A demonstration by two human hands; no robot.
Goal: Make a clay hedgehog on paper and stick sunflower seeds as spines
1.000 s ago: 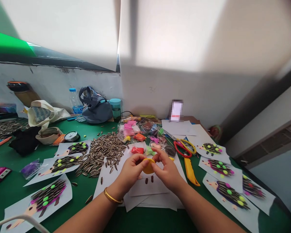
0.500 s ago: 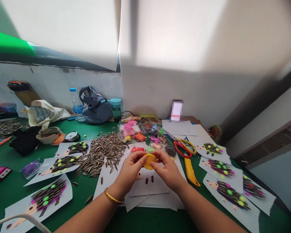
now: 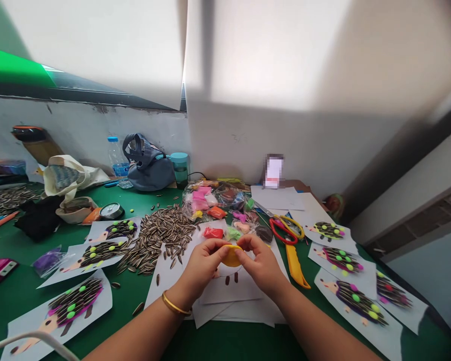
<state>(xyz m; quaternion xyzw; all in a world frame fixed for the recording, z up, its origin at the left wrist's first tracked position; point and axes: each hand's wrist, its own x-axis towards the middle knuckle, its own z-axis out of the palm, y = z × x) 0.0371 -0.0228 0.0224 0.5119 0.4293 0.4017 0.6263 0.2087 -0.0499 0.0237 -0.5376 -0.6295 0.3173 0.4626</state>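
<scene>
A flattened yellow disc of modelling clay [image 3: 232,256] is pinched at its edges between my two hands, above the white paper. My left hand [image 3: 205,261], with a gold bangle at the wrist, grips its left side with thumb and fingers. On the other side my right hand [image 3: 261,265] grips it the same way. Beneath them lies a white sheet [image 3: 231,292] with two brown clay pieces and a bit of light pink clay, partly hidden by my hands. Just beyond the hands are a red clay packet [image 3: 212,232] and a light green one [image 3: 233,233].
A heap of sunflower seeds [image 3: 165,230] spreads left of the paper. Red-handled scissors [image 3: 281,230] and a yellow cutter [image 3: 295,266] lie at right. Finished hedgehog pictures [image 3: 357,301] line both sides. Bagged clay [image 3: 206,198], a blue bag [image 3: 150,170] and a phone [image 3: 274,171] stand behind.
The yellow clay disc has tilted, so its face looks narrower now, and it sits slightly lower. More of the red packet shows behind my hands. Both hands still pinch the disc.
</scene>
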